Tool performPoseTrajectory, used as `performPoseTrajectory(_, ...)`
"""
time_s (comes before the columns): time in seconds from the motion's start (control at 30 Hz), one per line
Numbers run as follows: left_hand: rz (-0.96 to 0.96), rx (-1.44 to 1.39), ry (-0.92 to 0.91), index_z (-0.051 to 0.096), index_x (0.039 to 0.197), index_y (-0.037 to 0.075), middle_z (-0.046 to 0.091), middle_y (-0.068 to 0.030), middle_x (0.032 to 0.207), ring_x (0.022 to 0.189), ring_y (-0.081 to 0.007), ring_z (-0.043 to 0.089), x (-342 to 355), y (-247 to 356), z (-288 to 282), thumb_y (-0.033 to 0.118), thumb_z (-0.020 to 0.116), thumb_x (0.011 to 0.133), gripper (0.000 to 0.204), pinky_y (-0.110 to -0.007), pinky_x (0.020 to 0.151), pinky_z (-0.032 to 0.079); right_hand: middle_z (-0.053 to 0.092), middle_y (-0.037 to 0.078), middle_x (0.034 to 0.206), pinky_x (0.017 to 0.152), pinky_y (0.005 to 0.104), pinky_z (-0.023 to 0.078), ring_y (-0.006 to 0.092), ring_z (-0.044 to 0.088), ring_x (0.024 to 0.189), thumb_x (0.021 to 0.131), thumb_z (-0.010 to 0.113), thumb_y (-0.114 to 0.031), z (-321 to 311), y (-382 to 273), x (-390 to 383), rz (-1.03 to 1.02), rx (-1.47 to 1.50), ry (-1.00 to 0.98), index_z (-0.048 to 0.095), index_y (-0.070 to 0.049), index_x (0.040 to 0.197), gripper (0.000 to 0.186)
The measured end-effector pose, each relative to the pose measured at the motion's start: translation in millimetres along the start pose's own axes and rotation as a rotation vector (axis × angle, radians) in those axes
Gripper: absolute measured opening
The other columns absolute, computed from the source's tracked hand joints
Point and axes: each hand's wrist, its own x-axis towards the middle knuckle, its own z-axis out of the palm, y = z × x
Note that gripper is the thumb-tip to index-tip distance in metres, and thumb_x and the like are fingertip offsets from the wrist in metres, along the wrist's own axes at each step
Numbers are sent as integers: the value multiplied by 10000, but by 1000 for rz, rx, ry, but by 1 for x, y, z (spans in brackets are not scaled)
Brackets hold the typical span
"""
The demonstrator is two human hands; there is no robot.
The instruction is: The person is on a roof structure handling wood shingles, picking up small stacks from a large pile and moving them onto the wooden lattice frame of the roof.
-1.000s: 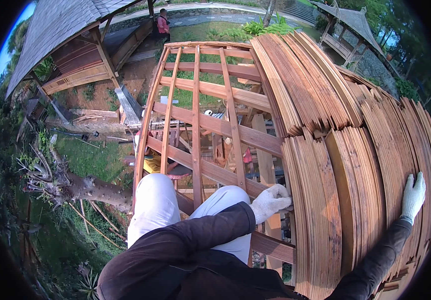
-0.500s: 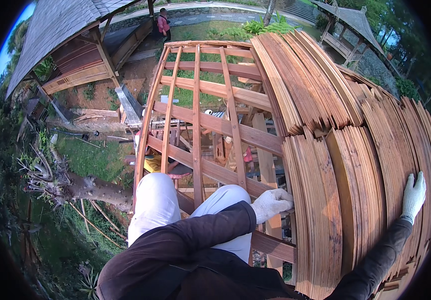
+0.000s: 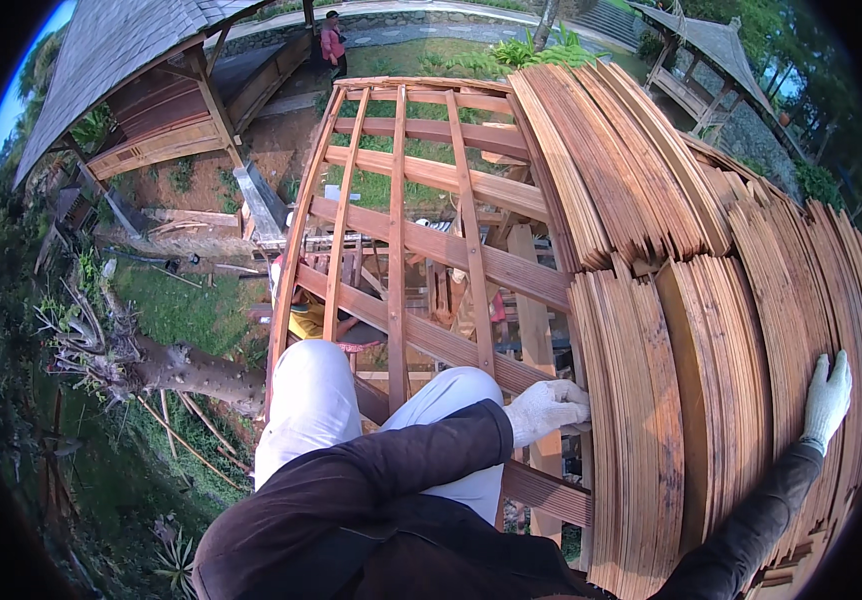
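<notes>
In the head view, an open lattice frame of reddish-brown wooden beams and narrow slats (image 3: 397, 200) spreads beneath the person's knees in pale trousers (image 3: 313, 395). From its left edge to about its middle, the ground shows through the gaps. Along its right side lie thin brown wooden boards, packed face to face: a far stack (image 3: 611, 165) at the frame's far right corner, a near stack (image 3: 636, 430) just below it, and a further layered spread (image 3: 791, 280) beyond, toward the right.

By that look, the work seems partly along: the right side carries boards, while the left stretch of lattice has none on it. Whether any board is fastened cannot be told.

The left hand, in a white knit glove (image 3: 549, 411), has its fingers curled together at the near stack's left edge; I cannot tell whether it grips a board. The right hand, in a matching white glove (image 3: 829, 400), rests flat on the layered spread, fingers extended and slightly apart, clamped on nothing.
</notes>
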Motion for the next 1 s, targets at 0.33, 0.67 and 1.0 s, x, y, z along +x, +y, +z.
performPoseTrajectory(0.33, -89, -49, -8, 595, 1226, -13, 654, -59, 993, 869, -163, 685, 1, 7, 4, 194, 628, 1008, 302, -306, 781, 581, 573, 226, 1418, 1111, 443, 414, 372, 541, 1312, 1044, 517, -382, -2, 1, 1, 0, 23, -7, 517, -5, 1454, 557)
performPoseTrajectory(0.67, 70, 419, 81, 617, 1256, -10, 684, -95, 1024, 967, -189, 676, 3, 10, 4, 162, 650, 948, 355, -315, 880, 541, 542, 212, 1472, 1150, 418, 380, 365, 502, 1370, 1044, 503, -436, 6, 8, 8, 22, 82, -46, 502, -22, 1476, 598)
performPoseTrajectory(1.0, 65, 445, -30, 657, 1269, 16, 676, -70, 868, 731, -117, 647, -20, 24, 10, 238, 624, 957, 385, -277, 696, 533, 517, 203, 1506, 1180, 389, 346, 334, 466, 1414, 1049, 511, -429, 30, 32, 19, 18, 258, -87, 498, 18, 1468, 612)
